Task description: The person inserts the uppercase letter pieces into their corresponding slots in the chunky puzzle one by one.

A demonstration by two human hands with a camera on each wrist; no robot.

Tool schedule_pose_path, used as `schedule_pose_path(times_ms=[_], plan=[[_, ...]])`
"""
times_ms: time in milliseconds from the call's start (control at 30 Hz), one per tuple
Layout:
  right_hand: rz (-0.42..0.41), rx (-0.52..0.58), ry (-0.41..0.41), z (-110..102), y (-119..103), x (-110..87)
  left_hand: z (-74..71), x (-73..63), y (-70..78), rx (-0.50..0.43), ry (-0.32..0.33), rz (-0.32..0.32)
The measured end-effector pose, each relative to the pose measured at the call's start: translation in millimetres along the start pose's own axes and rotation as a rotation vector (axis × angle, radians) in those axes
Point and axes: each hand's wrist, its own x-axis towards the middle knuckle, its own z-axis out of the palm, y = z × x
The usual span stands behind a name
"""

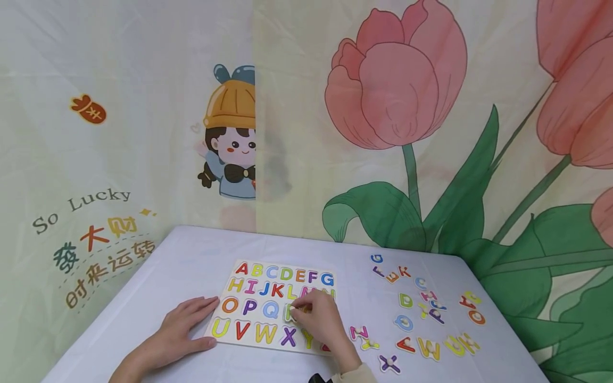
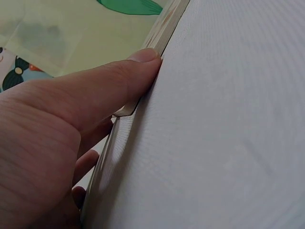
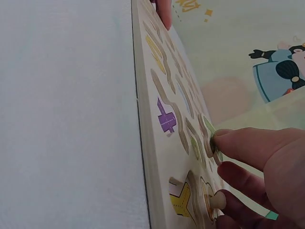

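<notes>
A wooden alphabet puzzle board (image 1: 261,344) with coloured letters lies flat on the table. My left hand (image 1: 174,332) rests at its left edge, fingers mostly straight; the thumb (image 2: 136,69) lies along the board's side in the left wrist view. Over the third row, beside the blue Q (image 1: 270,310), my right hand (image 1: 318,316) pinches a green letter piece (image 1: 289,313) between thumb and fingertips. The right wrist view has this green piece (image 3: 208,126) tilted close over the board. Near the other fingers, a piece with a wooden knob (image 3: 218,200) sits in the board.
Loose knobbed letter pieces lie scattered right of the board, among them a purple X (image 1: 390,364), a red A (image 1: 406,344), a blue Q (image 1: 404,323) and a green D (image 1: 405,300). A printed curtain (image 1: 297,213) hangs behind the white-covered table (image 1: 191,255).
</notes>
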Motion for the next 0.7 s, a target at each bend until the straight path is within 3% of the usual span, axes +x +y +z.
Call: schedule_pose_path(times_ms=[500,700], plan=[[0.049,-0.053,0.013,10.9,-0.5,5.2,0.1,0.5,-1.2,0.005,0.017,0.012],[0.059,-0.044,0.027,14.5,0.5,6.2,1.9,-0.7,-3.0,0.058,0.066,0.067]])
